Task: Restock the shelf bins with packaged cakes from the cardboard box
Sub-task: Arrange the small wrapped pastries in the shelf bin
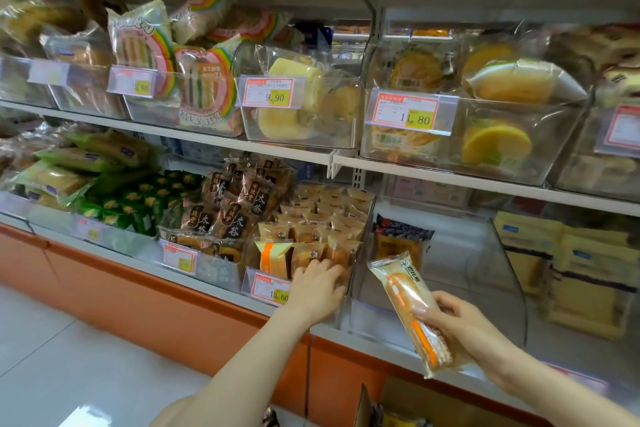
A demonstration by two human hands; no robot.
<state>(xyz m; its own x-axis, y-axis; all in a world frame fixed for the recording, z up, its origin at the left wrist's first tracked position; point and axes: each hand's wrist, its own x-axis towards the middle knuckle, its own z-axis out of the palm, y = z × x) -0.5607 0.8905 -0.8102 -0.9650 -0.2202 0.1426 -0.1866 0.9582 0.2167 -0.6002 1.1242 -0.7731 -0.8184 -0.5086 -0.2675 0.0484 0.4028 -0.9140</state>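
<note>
The packaged cake [408,305] is a long, pale golden bun in a clear wrapper, with an orange stripe down its length and blue lettering near its top end. The person's right grip [464,333] is clasped round its lower half, thumb across the front and fingers behind. The pack tilts so its upper end points up and to the left, in front of the lower shelf.

Behind that upper end is a clear bin [485,270] that is almost bare, with a single dark-topped pack [398,243] standing at its back. Just to its left, the neighbouring bin [360,250] is crowded with small golden cakes [322,218] in clear packs, one at the front wearing an orange band. The left grip [317,288] is released, with fingers spread and laid over the front packs above the price label [270,289]. Further left are a bin of dark brown packs [235,204] and then green packs [138,204]. The upper shelf's bins hold round yellow cakes [495,146] and rainbow-striped packs [204,80].

An open cardboard box [365,404] shows at the bottom edge, below the held cake.
</note>
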